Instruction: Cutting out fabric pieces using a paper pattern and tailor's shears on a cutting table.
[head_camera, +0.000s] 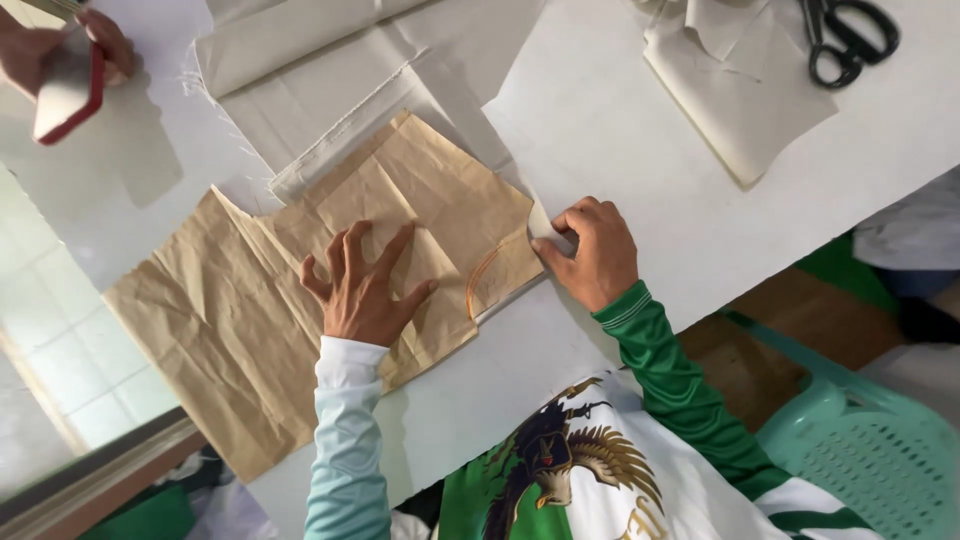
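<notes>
Left hand (362, 288) flat with fingers spread on the creased brown paper pattern (300, 290), likely pinning it over the cream fabric (330, 95) on the white table (640, 150), right hand (595, 252) fingers pinched on something pale at the pattern's edge, as if tracing.

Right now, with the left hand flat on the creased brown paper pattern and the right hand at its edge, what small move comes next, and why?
Probably draw the right hand along the edge of the creased brown paper pattern, tracing onto the folded cream fabric beneath. The left hand lies spread flat on the paper, pinning it, and the right hand's fingertips pinch something small and pale at the pattern's edge; what it is cannot be told.
</notes>
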